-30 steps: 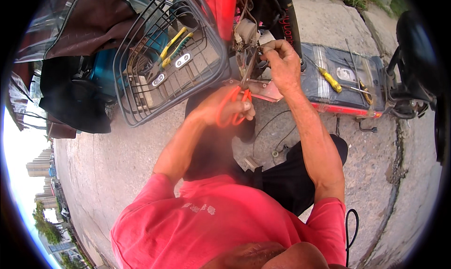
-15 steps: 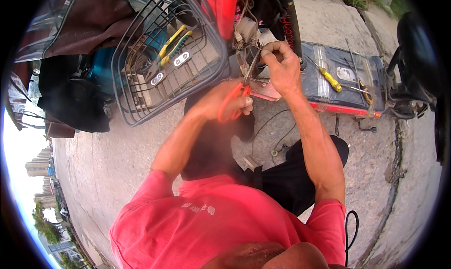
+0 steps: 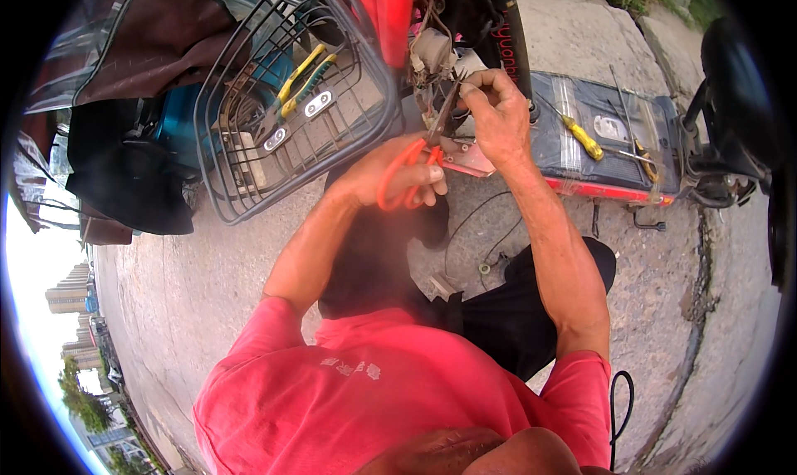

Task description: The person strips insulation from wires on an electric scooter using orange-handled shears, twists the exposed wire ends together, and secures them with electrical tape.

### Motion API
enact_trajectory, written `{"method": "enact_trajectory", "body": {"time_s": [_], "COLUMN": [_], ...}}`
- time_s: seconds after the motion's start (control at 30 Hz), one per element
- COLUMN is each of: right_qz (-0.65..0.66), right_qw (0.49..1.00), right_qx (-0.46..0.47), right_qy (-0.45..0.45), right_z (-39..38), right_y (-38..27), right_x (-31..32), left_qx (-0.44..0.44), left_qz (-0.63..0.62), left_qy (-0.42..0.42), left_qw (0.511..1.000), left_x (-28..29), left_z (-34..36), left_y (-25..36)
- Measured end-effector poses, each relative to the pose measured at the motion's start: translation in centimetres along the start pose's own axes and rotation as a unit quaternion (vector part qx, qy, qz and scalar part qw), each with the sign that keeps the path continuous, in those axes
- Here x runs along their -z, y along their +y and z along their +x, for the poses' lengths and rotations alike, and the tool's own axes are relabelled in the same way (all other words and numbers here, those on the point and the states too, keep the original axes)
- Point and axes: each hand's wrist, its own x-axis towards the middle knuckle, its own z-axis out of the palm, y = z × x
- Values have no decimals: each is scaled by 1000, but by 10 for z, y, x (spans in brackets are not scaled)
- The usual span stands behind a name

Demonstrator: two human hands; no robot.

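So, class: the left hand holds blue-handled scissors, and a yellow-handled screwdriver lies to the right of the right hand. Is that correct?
No: the head view shows the scissors are orange-handled. The left hand does hold them, and a yellow-handled screwdriver lies right of the right hand.

I am wearing the left one of two fisheye cameras on my head, and it is looking steeply down along my own front. My pink shirt point(image 3: 398, 392) is lying nearest, filling the lower middle of the view. My left hand point(image 3: 407, 178) and right hand point(image 3: 501, 126) are showing farther out, above centre — both well inside the view. The lens is reaching very wide, catching distant buildings point(image 3: 68, 299) tipped sideways at the far left.
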Motion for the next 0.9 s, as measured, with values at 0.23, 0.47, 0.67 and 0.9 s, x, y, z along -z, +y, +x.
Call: {"method": "enact_trajectory", "body": {"time_s": [0.23, 0.47, 0.67, 0.9], "right_qz": [2, 14, 40, 313], "right_qw": [1000, 999, 999, 900], "right_qx": [-12, -21, -19, -289], "right_qy": [-12, -24, -30, -94], "right_z": [0, -1, 0, 12], "right_y": [-1, -4, 3, 2], "right_x": [1, 1, 1, 3], "left_qx": [-19, -22, -6, -24], "left_qz": [30, 28, 10, -15], "left_qy": [-33, -22, -17, -59], "left_qw": [999, 999, 1000, 998], "left_x": [5, 5, 6, 16], "left_z": [3, 5, 4, 0], "left_y": [2, 3, 5, -1]}}
